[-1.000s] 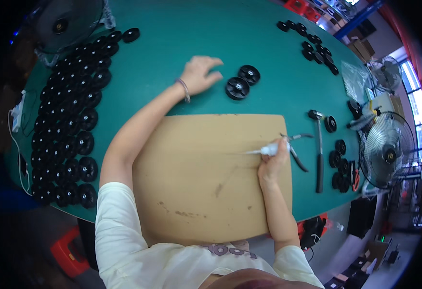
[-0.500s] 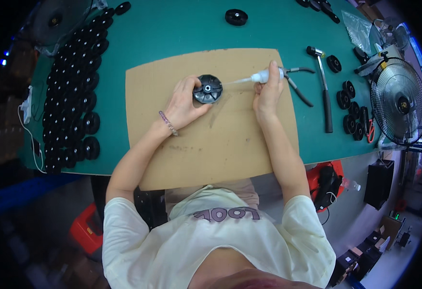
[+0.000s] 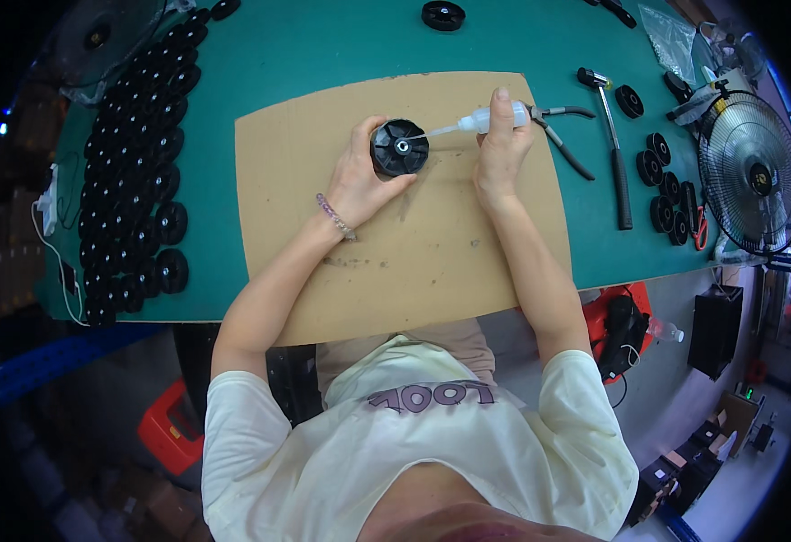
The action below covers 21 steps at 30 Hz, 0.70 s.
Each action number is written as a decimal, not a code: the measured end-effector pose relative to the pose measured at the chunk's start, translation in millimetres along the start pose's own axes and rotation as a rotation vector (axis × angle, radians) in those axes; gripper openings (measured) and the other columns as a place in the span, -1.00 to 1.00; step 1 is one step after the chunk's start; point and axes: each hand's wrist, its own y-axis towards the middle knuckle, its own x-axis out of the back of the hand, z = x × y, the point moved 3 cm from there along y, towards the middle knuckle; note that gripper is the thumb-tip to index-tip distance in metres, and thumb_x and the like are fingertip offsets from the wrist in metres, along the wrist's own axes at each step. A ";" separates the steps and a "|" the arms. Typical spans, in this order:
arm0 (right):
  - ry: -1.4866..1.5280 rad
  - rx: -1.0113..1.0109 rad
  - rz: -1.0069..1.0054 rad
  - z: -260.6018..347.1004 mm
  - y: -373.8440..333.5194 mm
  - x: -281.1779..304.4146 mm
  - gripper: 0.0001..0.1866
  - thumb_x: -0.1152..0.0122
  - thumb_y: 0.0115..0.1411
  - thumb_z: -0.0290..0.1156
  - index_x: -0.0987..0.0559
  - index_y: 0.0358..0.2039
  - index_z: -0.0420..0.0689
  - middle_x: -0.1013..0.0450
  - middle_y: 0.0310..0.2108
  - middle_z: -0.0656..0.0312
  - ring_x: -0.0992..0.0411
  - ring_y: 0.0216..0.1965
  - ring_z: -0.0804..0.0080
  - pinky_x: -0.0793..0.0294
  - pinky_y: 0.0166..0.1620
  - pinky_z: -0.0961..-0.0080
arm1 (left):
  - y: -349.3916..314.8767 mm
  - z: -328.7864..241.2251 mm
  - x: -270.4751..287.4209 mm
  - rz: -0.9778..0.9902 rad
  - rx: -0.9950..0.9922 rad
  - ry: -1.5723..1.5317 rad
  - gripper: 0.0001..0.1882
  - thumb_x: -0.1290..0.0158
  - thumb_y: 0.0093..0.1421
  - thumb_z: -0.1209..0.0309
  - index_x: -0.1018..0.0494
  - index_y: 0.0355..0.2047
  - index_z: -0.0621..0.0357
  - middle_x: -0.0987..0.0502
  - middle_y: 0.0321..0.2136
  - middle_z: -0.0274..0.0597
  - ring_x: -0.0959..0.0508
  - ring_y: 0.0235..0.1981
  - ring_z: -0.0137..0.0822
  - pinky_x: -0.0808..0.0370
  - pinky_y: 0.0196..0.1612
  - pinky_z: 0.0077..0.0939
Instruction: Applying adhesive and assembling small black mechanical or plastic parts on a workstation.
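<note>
My left hand (image 3: 365, 177) is wrapped round the side of a black round wheel-like part (image 3: 399, 148) with ribs and a shiny metal centre. It is held over a sheet of tan cardboard (image 3: 350, 289). My right hand (image 3: 501, 149) grips a small translucent squeeze bottle (image 3: 485, 119), thumb on its upper side. The bottle's thin pale nozzle reaches left, its tip at the right rim of the black part. Whether the tip touches the rim, or any liquid comes out, I cannot tell. Pliers (image 3: 562, 135) with dark handles lie just right of the bottle.
Rows of black wheel-like parts (image 3: 143, 181) cover the left of the green table (image 3: 323, 50). A single one (image 3: 443, 15) lies at the far side. To the right are a hammer (image 3: 614, 149), several smaller black wheels (image 3: 661, 213), red-handled scissors (image 3: 701, 228) and a fan (image 3: 757, 172).
The black part in my left hand has tilted and shifted slightly right and away from me. The bottle has moved a little left and away, its tip staying by the part's rim.
</note>
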 end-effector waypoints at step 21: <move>-0.122 0.145 0.030 5.4 -1.4 -4.2 -0.64 -0.15 0.06 -0.15 -0.35 -0.64 -0.16 -0.30 -0.69 0.37 -0.20 -0.63 0.71 -0.20 -0.57 0.69 | 1.6 1.0 -1.2 -0.026 -0.006 0.033 -0.19 -0.28 -0.25 0.45 -0.06 -0.02 0.20 -0.37 -0.25 -0.06 -0.47 -0.23 -0.28 -0.49 -0.23 -0.49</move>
